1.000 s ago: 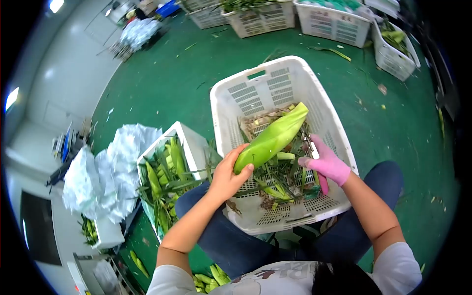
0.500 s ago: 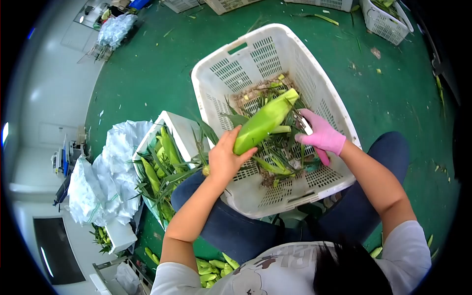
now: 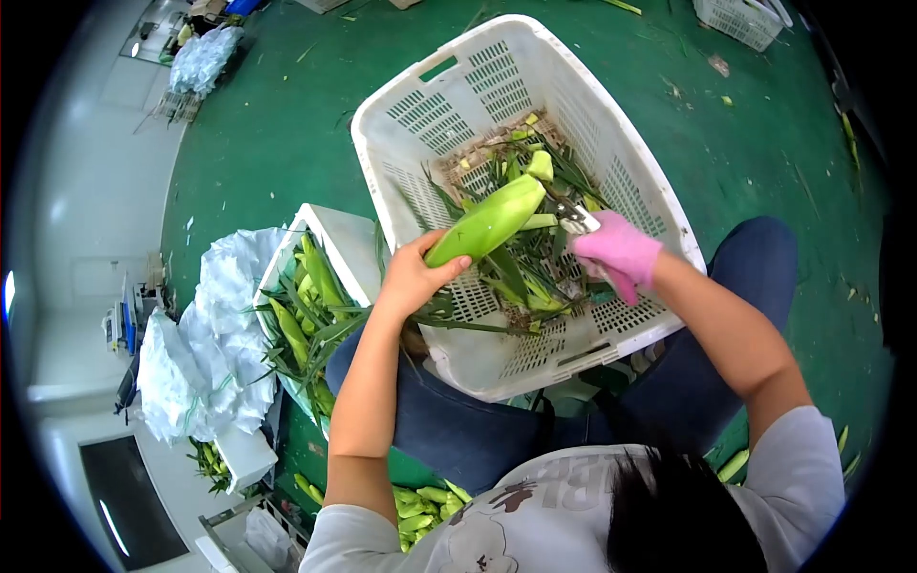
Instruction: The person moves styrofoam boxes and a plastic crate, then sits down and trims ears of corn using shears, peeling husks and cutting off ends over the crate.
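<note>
A green ear of corn in its husk (image 3: 487, 222) lies tilted over the white basket, and my left hand (image 3: 417, 275) grips its lower left end. My right hand (image 3: 619, 252), in a pink glove, is closed around pruning shears (image 3: 576, 218). The blades are at the upper right end of the ear. A pale green cut piece (image 3: 540, 165) shows just beyond that end, apart from the ear. Leaves and trimmings (image 3: 535, 286) lie in the white basket (image 3: 626, 122) beneath both hands.
To the left, a white foam box (image 3: 346, 250) holds unhusked corn, beside silvery plastic sheeting (image 3: 196, 358). More ears (image 3: 420, 511) lie on the floor near my legs. Another white basket (image 3: 740, 24) stands at the upper right on the green floor.
The shears have closed in on the ear's upper right end, and a piece there has come apart from it. The view has shifted, so the basket appears higher and further left.
</note>
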`<state>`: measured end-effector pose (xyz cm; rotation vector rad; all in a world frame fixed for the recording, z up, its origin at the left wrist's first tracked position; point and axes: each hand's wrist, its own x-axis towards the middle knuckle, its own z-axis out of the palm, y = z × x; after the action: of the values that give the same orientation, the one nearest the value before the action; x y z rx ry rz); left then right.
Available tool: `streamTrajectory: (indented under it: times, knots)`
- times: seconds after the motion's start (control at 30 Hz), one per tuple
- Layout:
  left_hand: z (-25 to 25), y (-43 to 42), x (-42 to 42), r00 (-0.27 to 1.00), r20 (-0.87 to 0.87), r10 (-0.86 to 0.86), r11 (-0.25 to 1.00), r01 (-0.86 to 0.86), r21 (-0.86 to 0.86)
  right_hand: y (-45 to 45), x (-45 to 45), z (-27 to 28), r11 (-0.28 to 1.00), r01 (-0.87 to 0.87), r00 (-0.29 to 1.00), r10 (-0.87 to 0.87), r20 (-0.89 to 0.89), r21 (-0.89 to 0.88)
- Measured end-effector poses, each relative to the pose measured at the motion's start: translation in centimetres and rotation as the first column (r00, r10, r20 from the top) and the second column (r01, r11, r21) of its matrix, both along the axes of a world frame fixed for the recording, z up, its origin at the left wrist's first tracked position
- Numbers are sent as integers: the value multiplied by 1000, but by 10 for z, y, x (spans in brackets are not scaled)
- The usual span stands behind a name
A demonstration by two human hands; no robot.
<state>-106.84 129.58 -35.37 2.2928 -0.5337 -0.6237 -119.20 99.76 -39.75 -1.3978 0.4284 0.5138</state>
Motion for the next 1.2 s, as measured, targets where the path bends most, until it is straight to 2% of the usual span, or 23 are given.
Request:
streamTrajectory:
  times: [0.03,0.07,0.1,0.13,0.23,0.3,0.37,0.4,0.43,0.5,0.53,0.57,0.6,0.63,0.7,0.77,0.87,0.9,0.93,0.97,1.03,1.1,1.2]
  knots:
    - [10,1,-1,993,110,-31,997,22,80,-9,1,29,984,-67,997,72,24,-166]
    - [18,2,-1,973,219,-68,986,33,162,-15,0,44,845,-57,980,148,131,-531]
    - [25,1,0,919,366,-145,977,74,200,-21,1,42,666,102,901,254,353,-739]
    - [35,0,4,877,397,-270,950,175,258,-27,2,43,450,316,761,406,507,-835]
    - [77,-17,11,725,379,-575,813,453,365,-25,9,63,730,13,679,495,542,-684]
    - [104,-38,7,654,375,-657,753,551,359,-14,4,98,824,-400,828,513,227,-401]
    - [117,-47,14,553,422,-718,693,622,364,-7,-3,84,902,-372,854,425,301,-219]
    - [121,-49,13,462,605,-648,747,540,387,-3,-6,78,925,-360,865,380,329,-122]
    - [125,-52,8,336,759,-557,802,457,386,-1,-11,77,954,-296,902,297,313,-53]
    - [101,-41,-6,281,931,-235,944,296,149,1,-14,80,981,-191,946,175,271,33]
    - [72,-31,-24,600,800,20,983,133,-124,3,-14,81,987,-152,959,134,250,53]
    - [52,-28,-38,922,324,212,957,-129,-259,10,-13,64,994,-100,934,80,348,41]
    - [25,-32,-41,970,-114,215,827,-243,-507,18,-11,46,998,-51,898,30,438,37]
    - [33,-50,-52,873,-407,268,722,-462,-515,26,-9,34,987,-4,813,98,574,-164]
    - [9,-60,-50,798,-530,287,566,-587,-579,36,-12,35,972,-113,839,204,504,-206]
    - [-1,-59,-39,666,-740,94,406,-704,-583,49,-18,21,987,-130,885,157,438,-90]
    - [-14,-45,-26,495,-852,-171,195,-830,-522,48,-16,35,995,27,962,-52,267,95]
    - [-15,-39,-23,472,-858,-204,149,-851,-504,44,-13,43,998,59,965,-65,254,33]
    - [-16,-34,-18,452,-859,-240,106,-868,-486,38,-7,46,980,78,945,-13,328,-185]
    - [-35,-30,-4,538,-819,-200,63,-827,-559,31,-2,57,924,41,948,84,307,-380]
    - [-26,-28,1,573,-805,-155,111,-799,-590,19,8,59,696,-30,938,268,220,-718]
    - [-16,-32,-1,591,-803,-75,169,-786,-595,4,11,39,345,-85,914,401,65,-935]
    - [-9,-34,-8,696,-696,178,496,-674,-547,-7,4,32,472,-27,866,452,215,-881]
